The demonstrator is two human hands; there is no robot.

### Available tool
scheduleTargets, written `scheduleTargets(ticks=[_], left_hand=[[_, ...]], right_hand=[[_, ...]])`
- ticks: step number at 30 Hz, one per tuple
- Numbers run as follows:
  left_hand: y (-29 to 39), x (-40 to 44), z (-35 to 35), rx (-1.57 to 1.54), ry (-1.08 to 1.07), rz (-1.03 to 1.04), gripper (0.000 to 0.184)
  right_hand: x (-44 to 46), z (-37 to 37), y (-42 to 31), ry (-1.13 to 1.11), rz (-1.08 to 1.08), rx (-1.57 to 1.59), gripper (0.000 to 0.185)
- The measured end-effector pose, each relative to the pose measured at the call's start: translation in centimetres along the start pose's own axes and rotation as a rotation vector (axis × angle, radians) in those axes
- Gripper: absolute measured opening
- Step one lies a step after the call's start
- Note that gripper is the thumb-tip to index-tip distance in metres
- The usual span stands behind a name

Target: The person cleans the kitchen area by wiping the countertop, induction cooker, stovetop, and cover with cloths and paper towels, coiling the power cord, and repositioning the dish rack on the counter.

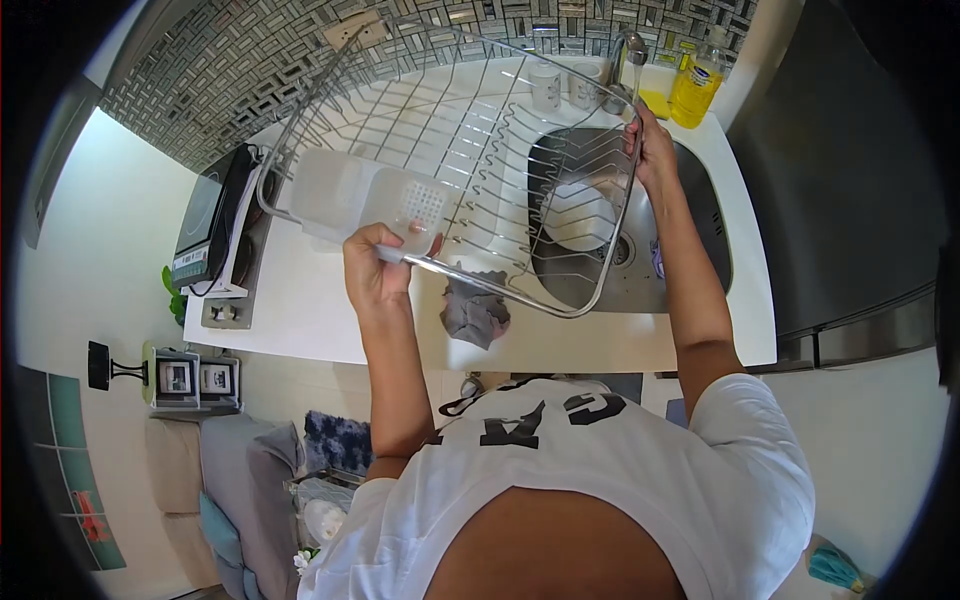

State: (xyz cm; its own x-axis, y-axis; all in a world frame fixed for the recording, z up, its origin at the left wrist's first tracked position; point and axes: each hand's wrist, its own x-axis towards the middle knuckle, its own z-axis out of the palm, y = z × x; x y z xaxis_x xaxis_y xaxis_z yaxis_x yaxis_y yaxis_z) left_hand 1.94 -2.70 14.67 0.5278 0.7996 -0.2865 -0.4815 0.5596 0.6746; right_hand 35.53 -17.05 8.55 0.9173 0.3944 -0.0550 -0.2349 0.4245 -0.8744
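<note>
Left hand [376, 268] and right hand [652, 150] clasp the raised rack [478, 162] (not yet set down); a dish [588, 224] sits in the sink [640, 290].

The white worktop [310, 310] runs beneath both hands. A crumpled grey cloth [475, 312] lies on it, right of the left hand [377, 262] and nearer the body; a stove [228, 314] sits well to that hand's left. A metal sink [700, 255] is set in below the right hand [652, 152]. Beyond that hand stand a soap bottle [694, 95] and, leftward, two cups [545, 90].
</note>
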Motion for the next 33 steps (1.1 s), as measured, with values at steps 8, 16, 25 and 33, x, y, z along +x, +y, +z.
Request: scheduleTargets(ticks=[8, 16, 25, 33], left_hand=[[1.0, 0.9, -2.1, -0.023, -0.004, 0.008, 0.052], [1.4, 3.3, -4.3, -0.157, 0.005, 0.031, 0.054], [2.0, 8.3, -3.5, -0.123, -0.019, -0.059, 0.058], [1.7, 12.3, -4.3, -0.107, 0.047, -0.112, 0.067]], right_hand=[[6.5, -8.9, 5.1, 0.264, -0.542, -1.285, 0.027], [10.3, -10.1, 1.2, 0.147, 0.152, -0.928, 0.028], [12.5, -7.7, 2.7, 0.029, -0.067, -0.780, 0.028], [13.2, -8.2, 3.4, -0.006, -0.163, -0.841, 0.027]])
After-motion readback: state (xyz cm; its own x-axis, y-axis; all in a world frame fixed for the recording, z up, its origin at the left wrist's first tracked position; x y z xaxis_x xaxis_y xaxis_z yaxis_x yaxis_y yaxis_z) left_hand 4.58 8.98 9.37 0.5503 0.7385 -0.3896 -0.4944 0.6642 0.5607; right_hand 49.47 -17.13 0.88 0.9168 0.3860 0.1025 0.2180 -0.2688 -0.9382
